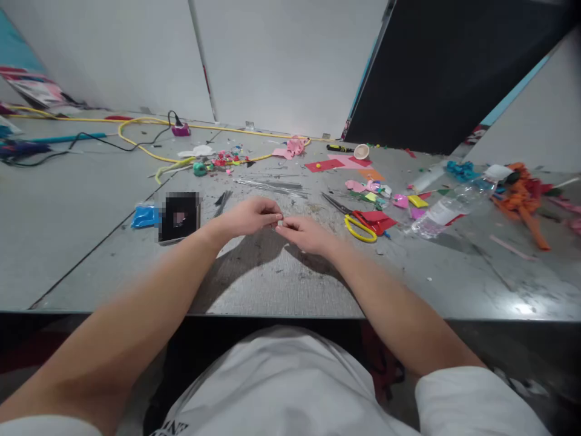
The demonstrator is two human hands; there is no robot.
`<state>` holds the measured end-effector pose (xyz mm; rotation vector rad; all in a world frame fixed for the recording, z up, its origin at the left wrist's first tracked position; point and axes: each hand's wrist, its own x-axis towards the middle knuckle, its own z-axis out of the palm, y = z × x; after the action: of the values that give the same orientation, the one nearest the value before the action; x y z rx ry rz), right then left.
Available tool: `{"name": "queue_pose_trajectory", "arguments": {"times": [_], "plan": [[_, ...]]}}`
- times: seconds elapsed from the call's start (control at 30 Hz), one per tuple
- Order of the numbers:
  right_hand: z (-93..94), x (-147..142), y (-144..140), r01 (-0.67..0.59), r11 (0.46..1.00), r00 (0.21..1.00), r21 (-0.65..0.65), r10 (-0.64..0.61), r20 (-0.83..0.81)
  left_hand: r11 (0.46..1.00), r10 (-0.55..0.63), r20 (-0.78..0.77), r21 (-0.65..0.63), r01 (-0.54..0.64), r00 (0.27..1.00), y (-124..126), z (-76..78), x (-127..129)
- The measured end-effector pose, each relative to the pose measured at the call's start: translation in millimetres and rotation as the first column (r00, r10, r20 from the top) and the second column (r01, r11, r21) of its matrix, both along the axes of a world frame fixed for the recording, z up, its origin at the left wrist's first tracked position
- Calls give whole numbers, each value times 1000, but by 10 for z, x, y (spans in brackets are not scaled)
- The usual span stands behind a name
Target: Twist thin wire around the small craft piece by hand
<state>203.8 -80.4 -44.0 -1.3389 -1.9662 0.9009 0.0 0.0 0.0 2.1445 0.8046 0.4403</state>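
Note:
My left hand and my right hand meet fingertip to fingertip over the grey table, just in front of me. Both pinch a very small pale thing between them; I cannot tell what it is. Scissors with a yellow handle lie open just right of my right hand, on a red paper piece. A bundle of thin clear strips lies just beyond my hands.
A phone and a blue packet lie left of my left hand. A clear plastic bottle, coloured paper scraps and orange balloons crowd the right. Yellow cable runs along the far side.

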Motion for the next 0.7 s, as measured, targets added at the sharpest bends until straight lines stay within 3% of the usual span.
{"name": "queue_pose_trajectory", "arguments": {"times": [0.13, 0.3, 0.4, 0.53, 0.7], "plan": [[-38, -3, 14, 5, 1000, 996, -30, -8, -89, 995, 14, 58, -97, -8, 998, 5, -31, 14], [-22, -19, -1, 111, 986, 987, 126, -95, -129, 945, 107, 183, -325, -43, 977, -33, -27, 32], [-21, -26, 9, 193, 967, 957, 165, -149, -247, 899, 147, 231, -437, -33, 962, -64, -5, 32], [-23, -48, 39, 257, 966, 857, -16, -236, -457, 880, 180, 251, -473, -42, 951, -81, -4, 43], [11, -95, 56, 255, 948, 789, -190, -318, -525, 939, 152, 280, -340, -50, 948, -78, -42, 78]]}}
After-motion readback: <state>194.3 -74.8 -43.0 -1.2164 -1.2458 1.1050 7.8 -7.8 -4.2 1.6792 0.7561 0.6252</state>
